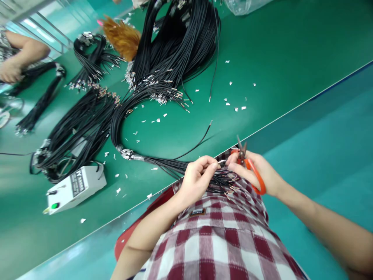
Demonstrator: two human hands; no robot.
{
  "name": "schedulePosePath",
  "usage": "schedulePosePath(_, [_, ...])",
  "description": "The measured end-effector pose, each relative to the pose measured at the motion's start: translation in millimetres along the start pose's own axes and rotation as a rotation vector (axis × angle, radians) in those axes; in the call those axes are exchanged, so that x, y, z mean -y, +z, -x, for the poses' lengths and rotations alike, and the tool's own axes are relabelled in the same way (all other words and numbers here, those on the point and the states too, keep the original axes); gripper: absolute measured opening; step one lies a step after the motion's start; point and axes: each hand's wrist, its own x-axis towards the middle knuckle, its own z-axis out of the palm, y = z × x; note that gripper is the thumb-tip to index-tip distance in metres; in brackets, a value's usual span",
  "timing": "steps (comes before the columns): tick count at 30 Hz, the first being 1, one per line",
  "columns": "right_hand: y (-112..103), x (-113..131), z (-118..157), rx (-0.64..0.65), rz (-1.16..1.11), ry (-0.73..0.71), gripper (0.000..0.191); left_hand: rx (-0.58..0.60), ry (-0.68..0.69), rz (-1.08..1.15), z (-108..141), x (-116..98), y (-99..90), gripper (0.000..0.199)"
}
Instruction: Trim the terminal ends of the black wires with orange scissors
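A bundle of thin black cables (163,161) runs over the table's front edge, its stripped ends above the checked apron (215,221). My left hand (196,177) lies over the bundle, thumb and index finger pinching one cable near its pale end. Just to the right, my right hand (256,171) holds orange-handled scissors (256,177), blades pointing up and away. The thumb and a finger of that hand come close to the same cable end; whether they touch it is too small to tell.
Large black cable bundles (186,42) lie at the back and left (84,116) of the green table (285,50). A white box (77,188) with a green button stands at left. Paper scraps are scattered around. Another person's hand (10,72) rests at far left.
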Motion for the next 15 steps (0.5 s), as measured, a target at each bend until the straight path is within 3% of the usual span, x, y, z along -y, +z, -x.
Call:
schedulePosePath(3, [-5.8,9.0,-5.4,-0.074,0.068,-0.133,0.017,0.064,0.025,-0.091,0.9,-0.4,-1.8,0.028])
schedulePosePath(10, [-20.0,26.2,-12.0,0.057,0.653,-0.459,0.009,0.226,-0.013,-0.188,-4.1,-4.6,-6.1,0.024])
schedulePosePath(15, [-22.1,28.3,-15.8,0.182,0.804,-0.607,0.01,0.326,-0.095,-0.109,-8.3,-11.5,-9.2,0.03])
